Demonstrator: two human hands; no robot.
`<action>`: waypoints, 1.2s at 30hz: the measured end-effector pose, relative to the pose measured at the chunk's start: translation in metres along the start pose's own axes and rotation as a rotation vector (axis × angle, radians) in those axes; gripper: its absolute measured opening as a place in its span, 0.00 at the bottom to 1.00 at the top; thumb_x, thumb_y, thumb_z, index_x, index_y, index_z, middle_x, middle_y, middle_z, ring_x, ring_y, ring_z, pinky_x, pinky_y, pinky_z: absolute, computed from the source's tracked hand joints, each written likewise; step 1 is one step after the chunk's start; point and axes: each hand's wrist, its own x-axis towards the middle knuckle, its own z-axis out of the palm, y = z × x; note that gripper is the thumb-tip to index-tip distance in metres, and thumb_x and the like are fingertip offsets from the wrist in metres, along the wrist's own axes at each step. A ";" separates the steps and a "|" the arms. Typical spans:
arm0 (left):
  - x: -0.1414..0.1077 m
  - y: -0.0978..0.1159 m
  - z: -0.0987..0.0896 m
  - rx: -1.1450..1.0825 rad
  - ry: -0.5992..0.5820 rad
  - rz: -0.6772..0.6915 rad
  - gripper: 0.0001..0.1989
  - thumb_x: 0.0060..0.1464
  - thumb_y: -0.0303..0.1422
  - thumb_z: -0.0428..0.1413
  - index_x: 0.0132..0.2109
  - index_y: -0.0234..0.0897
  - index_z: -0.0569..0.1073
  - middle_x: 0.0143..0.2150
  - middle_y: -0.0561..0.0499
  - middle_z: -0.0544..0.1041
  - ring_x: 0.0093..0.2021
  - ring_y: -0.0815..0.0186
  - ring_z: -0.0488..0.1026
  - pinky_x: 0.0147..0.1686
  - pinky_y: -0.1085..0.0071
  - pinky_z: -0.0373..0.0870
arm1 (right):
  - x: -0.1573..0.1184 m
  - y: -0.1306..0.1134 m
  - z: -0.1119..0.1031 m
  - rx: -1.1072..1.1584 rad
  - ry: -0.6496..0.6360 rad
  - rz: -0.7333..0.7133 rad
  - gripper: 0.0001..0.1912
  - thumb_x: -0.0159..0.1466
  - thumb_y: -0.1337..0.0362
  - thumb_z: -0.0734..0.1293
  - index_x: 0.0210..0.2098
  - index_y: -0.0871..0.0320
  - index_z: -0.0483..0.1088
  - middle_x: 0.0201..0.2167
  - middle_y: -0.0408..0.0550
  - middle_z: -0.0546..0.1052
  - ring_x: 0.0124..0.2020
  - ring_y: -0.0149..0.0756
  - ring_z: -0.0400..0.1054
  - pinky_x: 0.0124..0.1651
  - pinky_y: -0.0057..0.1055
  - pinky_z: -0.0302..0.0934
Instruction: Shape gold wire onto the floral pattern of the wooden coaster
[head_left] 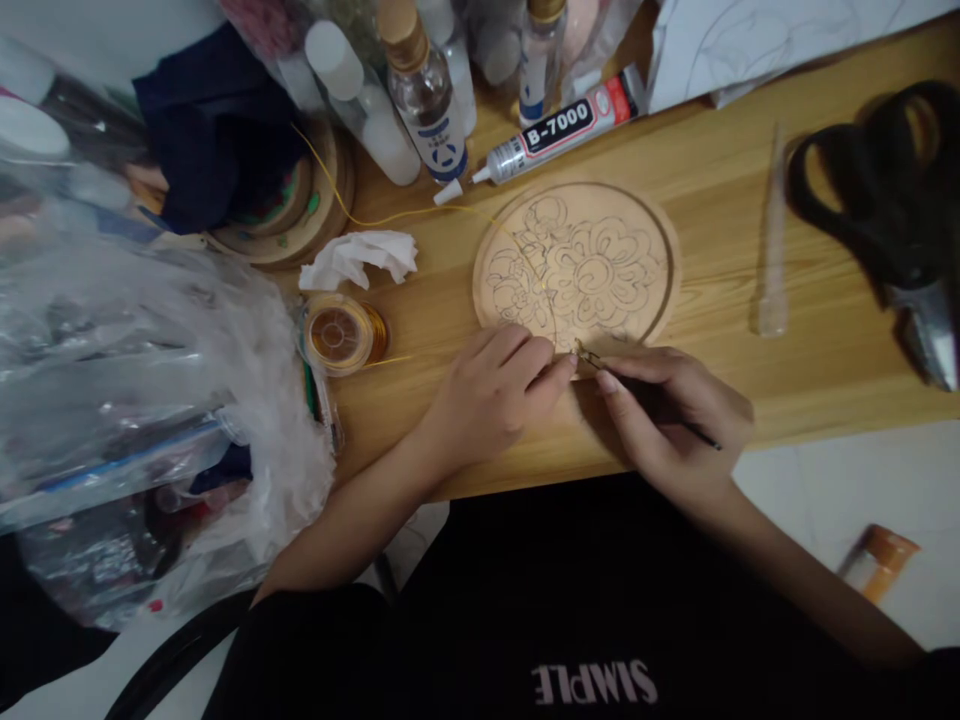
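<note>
A round wooden disc [600, 275] with flower line drawings lies on the table. My left hand [499, 390] is closed at its lower edge, thumb and finger pinched near a small gold-coloured piece [581, 350]; what they grip is too small to make out. My right hand [671, 415] holds a thin dark tool [701, 433], its tip at that gold piece. A yellow thread [405, 213] runs from the upper left across the disc toward my left hand. The spool of golden thread [341, 335] stands left of my left hand.
Behind the disc lie a B-7000 glue tube [562, 125] and bottles [427, 95]. Crumpled tissue [360, 260] is near the spool. Black scissors [885, 200] and a clear pipette [774, 250] lie right. Plastic bags [150, 370] crowd the left. The table's front edge is close.
</note>
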 end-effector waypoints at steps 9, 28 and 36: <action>0.001 0.001 -0.002 -0.012 -0.046 -0.021 0.06 0.65 0.29 0.52 0.41 0.33 0.73 0.31 0.51 0.70 0.37 0.66 0.65 0.36 0.68 0.65 | 0.000 0.002 0.000 0.004 -0.014 0.010 0.19 0.58 0.76 0.70 0.46 0.52 0.75 0.41 0.46 0.80 0.43 0.35 0.76 0.47 0.36 0.73; 0.001 0.002 0.001 -0.059 -0.025 -0.069 0.06 0.66 0.28 0.51 0.40 0.33 0.71 0.31 0.52 0.70 0.35 0.66 0.65 0.34 0.68 0.65 | 0.004 -0.004 -0.002 -0.027 -0.054 0.028 0.16 0.59 0.76 0.70 0.45 0.55 0.74 0.40 0.48 0.80 0.42 0.34 0.76 0.47 0.35 0.72; 0.002 0.001 0.000 -0.021 0.000 -0.027 0.05 0.63 0.27 0.54 0.39 0.32 0.73 0.30 0.52 0.70 0.34 0.66 0.66 0.34 0.69 0.66 | 0.003 -0.004 -0.001 -0.012 -0.045 0.031 0.17 0.58 0.76 0.70 0.44 0.56 0.74 0.41 0.48 0.80 0.42 0.33 0.76 0.47 0.33 0.72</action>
